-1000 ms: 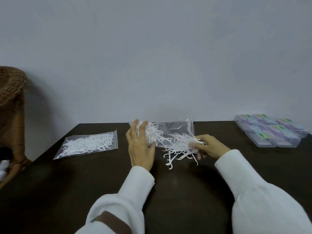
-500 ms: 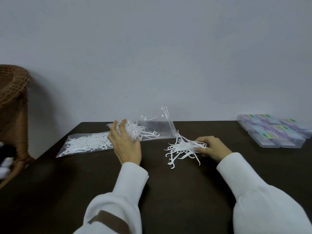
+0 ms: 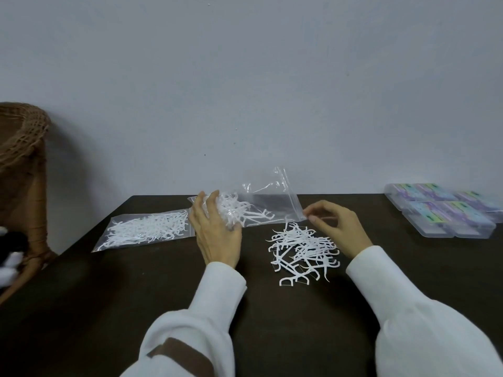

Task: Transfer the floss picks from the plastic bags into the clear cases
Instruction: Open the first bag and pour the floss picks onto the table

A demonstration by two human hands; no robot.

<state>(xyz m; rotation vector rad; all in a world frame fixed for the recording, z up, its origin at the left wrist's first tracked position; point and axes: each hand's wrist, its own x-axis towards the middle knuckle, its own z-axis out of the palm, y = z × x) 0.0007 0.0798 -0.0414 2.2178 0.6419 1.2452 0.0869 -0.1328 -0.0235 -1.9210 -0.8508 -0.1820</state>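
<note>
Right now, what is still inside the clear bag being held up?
A clump of white floss picks sits bunched at the held bag's left end, under the left hand. The rest of the bag looks empty. The hand covers part of the clump, so the count is unclear.

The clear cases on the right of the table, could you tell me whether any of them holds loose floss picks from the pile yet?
No, the clear cases sit apart at the table's right edge, while the loose floss picks lie in a pile on the bare tabletop.

We see a plain pale grey wall [image 3: 245, 77] behind a dark brown table [image 3: 109, 308]. At the left edge stands a woven wicker chair [image 3: 21, 148]. The light is soft and even.
</note>
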